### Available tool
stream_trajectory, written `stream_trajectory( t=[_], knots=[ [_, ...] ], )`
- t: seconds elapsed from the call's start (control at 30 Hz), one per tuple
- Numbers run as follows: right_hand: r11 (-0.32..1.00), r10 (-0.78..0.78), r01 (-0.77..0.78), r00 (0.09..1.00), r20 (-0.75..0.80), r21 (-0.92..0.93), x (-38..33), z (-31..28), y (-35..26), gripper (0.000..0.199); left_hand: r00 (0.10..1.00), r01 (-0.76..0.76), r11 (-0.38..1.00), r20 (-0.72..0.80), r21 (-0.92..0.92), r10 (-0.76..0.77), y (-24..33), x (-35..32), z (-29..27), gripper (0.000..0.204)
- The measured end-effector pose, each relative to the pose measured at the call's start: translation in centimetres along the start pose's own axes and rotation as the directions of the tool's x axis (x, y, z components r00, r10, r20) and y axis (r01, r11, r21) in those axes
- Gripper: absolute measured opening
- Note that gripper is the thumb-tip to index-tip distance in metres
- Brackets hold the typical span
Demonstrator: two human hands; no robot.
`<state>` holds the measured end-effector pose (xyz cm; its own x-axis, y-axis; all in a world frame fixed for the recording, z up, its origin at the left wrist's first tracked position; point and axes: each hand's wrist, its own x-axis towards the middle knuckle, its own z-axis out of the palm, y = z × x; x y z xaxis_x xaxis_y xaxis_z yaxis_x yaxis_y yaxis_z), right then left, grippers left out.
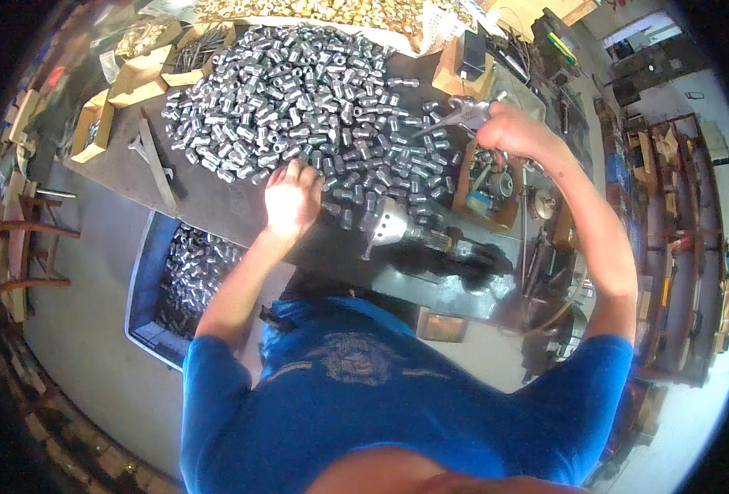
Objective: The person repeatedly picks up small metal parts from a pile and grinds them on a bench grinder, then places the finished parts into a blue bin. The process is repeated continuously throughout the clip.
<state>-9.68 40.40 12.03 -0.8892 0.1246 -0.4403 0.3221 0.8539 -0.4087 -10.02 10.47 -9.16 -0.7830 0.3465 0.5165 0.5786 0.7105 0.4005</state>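
A big heap of shiny metal fittings [290, 90] covers the middle of the dark bench. At its near edge is my left hand [293, 199], fingers curled against the fittings; whatever they close on is hidden. Raised over the heap's right side, my right hand [512, 132] is wrapped around a grey air blow gun [467, 114]. Its thin nozzle points left, toward the fittings. Between my hands, nearer my body, a round metal chuck [392, 226] with small holes sits at the end of a horizontal spindle.
Below the bench's left edge stands a blue bin [144, 288] holding more fittings. Small cardboard boxes [93, 130] line the far left. A cardboard tray [500, 216] of tools is beneath my right forearm. Brass-coloured parts [331, 11] lie behind the heap. A flat metal bar [157, 160] rests at left.
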Motion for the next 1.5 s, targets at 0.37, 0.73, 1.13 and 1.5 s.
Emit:
stream_trajectory(
  t=[0.37,0.73,1.13,1.5],
  knots=[
    [0.972,-0.208,0.228,0.948,0.239,-0.058,-0.2,6.9,-6.4,0.026,0.988,0.09,0.972,-0.102,-0.215,-0.115,-0.5,-0.3,0.8,0.011],
    [0.994,-0.106,0.105,0.994,0.039,0.032,0.7,2.3,1.3,0.019,0.987,0.159,0.954,0.02,-0.256,-0.159,2.5,-2.1,1.8,0.042],
    [0.983,0.148,-0.169,0.962,0.227,0.075,-8.8,2.5,5.7,0.044,0.986,0.056,0.996,0.158,-0.071,-0.045,5.0,-3.4,1.5,0.054],
    [0.989,-0.147,0.126,0.918,0.368,0.08,-1.1,6.9,-1.5,0.021,0.989,0.065,0.994,0.135,-0.086,-0.053,4.7,-3.4,2.0,0.042]
  ],
)
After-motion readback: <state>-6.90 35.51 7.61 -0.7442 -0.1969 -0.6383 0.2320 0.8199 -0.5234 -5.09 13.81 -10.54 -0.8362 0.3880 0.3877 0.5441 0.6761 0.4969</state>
